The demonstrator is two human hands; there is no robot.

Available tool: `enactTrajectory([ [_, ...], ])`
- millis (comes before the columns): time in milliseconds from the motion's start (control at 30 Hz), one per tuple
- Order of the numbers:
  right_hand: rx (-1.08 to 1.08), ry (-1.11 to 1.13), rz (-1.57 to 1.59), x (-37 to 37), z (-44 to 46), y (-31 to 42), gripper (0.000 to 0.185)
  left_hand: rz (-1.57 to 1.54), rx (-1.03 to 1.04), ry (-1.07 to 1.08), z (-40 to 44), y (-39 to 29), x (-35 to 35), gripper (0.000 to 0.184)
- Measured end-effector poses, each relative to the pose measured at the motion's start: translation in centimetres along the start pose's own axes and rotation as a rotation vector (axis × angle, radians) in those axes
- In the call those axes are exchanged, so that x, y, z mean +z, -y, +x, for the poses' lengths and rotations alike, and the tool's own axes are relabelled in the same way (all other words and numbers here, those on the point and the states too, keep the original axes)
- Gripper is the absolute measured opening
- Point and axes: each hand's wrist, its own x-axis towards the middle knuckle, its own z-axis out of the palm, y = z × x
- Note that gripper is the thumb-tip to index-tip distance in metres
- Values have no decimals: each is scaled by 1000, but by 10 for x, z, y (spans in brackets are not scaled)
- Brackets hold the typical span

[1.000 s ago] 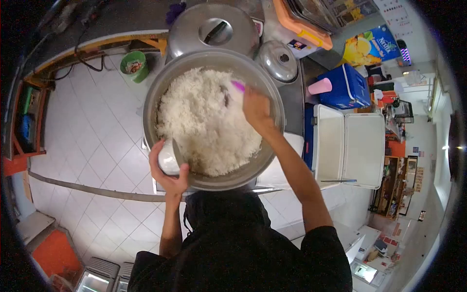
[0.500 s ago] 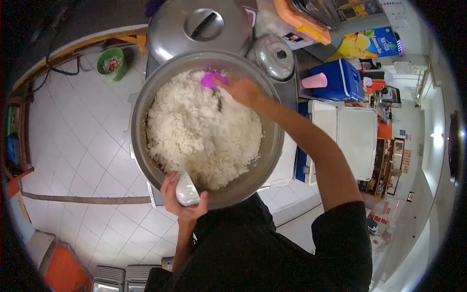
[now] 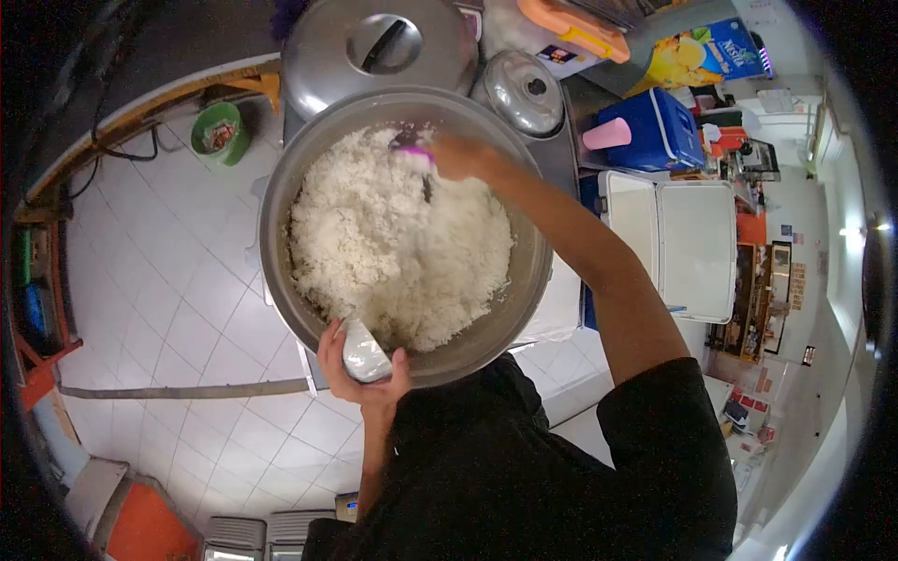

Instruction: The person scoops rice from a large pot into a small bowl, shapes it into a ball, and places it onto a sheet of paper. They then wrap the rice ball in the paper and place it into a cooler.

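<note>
A wide metal pot holds a large heap of cooked white rice. At the heap's far side, my right hand is closed on a purple scoop, which is tilted, blurred and partly covered with rice. My left hand grips a shiny silvery-white cup-like container at the pot's near rim, fingers and thumb on either side of it. What is inside this container cannot be seen.
Behind the pot lie a large metal lid and a smaller lidded pot. To the right are a blue cooler, a pink cup and an open white-lined cooler. A green bin stands on the tiled floor.
The purple scoop has turned from flat to edge-on, with rice now against it. My right hand has shifted slightly and blurs. My left hand still grips the container at the rim.
</note>
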Motion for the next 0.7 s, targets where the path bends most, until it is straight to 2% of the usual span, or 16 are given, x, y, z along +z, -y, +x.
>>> enactTrajectory([
  [67,19,44,93,16,-25,5,52,-22,-70,-48,-2,-6,4,73],
  [100,52,83,193,25,-46,15,50,0,-22,-58,-6,2,3,74],
  [167,192,110,366,46,-90,32,47,-2,-97,-93,-10,-3,4,73],
  [200,297,-15,433,81,-108,37,48,2,-16,-121,-12,2,7,72],
  [267,453,391,774,1,-136,95,66,32,50,-98,-11,9,6,70],
  [300,375,343,680,-42,-147,130,74,-5,50,-96,-9,4,11,70],
  [400,332,200,531,1,-161,157,65,58,120,3,-7,8,4,71],
  [467,316,197,726,27,-156,142,38,6,59,11,-9,7,10,73],
  [600,221,147,803,27,-159,139,35,90,47,65,-10,12,7,76],
  [633,212,202,813,23,-161,139,40,94,57,60,-11,14,8,76],
  [700,208,256,848,40,-162,134,47,-25,-53,46,-15,13,5,79],
])
